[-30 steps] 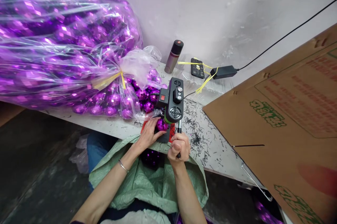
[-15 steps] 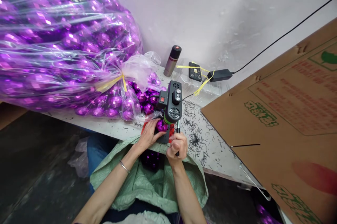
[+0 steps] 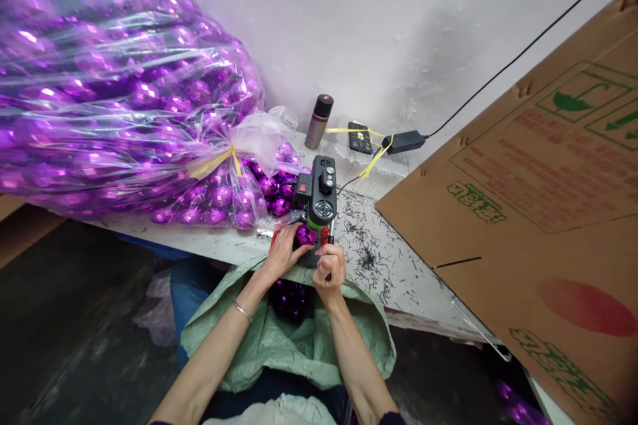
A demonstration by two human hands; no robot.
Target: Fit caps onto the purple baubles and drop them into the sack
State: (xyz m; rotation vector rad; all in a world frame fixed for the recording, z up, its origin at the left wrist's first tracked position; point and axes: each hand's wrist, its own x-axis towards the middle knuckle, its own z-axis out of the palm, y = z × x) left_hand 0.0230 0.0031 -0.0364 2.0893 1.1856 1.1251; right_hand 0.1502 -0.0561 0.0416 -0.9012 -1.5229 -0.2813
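Note:
A small black bench drill press [image 3: 323, 192] stands at the table's front edge. Under its head sits a shiny purple faceted ball [image 3: 306, 234], steadied by my left hand [image 3: 285, 253], whose fingers and thumb close around its left and near sides. My right hand [image 3: 329, 270] is wrapped round the lever handle [image 3: 331, 232] at the machine's right side. Below the table edge, a green woven sack [image 3: 229, 345] lies open across my lap with dark purple balls [image 3: 290, 298] inside. The spot where the machine meets the ball is hidden.
A big clear bag [image 3: 124, 99] of purple balls fills the left, tied with yellow ribbon. Behind stand a spray can [image 3: 319, 122], a phone-like black device [image 3: 359, 138] and a power adapter [image 3: 405, 141]. Black shavings [image 3: 369, 259] litter the table. A cardboard box [image 3: 523, 212] leans at right.
The view has shifted slightly. My right hand and the lever stay close to the machine, and my left hand keeps its hold on the ball. Otherwise little differs.

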